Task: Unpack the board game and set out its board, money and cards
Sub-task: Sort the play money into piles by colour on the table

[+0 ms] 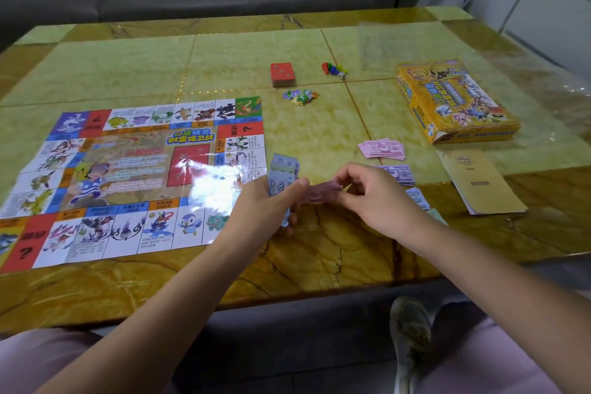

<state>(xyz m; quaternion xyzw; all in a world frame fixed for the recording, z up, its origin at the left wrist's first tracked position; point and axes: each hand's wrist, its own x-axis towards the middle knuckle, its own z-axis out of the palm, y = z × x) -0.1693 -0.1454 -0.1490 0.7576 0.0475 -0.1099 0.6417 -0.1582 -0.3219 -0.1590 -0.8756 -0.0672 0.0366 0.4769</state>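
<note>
Just right of the board (128, 176), over the near part of the bench (319, 249), the left hand (271, 201) grips a wad of play money (283, 174) while the right hand (374, 198) pinches one pinkish note (323, 192) at its edge. The notes look thin, light and floppy, likely to slide on the glossy stone, so I'd take each by a short edge. Sorted piles (382, 149), red cards (282, 73), the box (454, 102) and a booklet (483, 182) lie beyond; a grey sofa (224, 0) stands behind.

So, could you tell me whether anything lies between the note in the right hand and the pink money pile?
Nothing upright does. The left hand holds the stack. The right hand pinches the note just short of the pink pile; only the flat purple pile lies on the near side, easily passed over.
</note>
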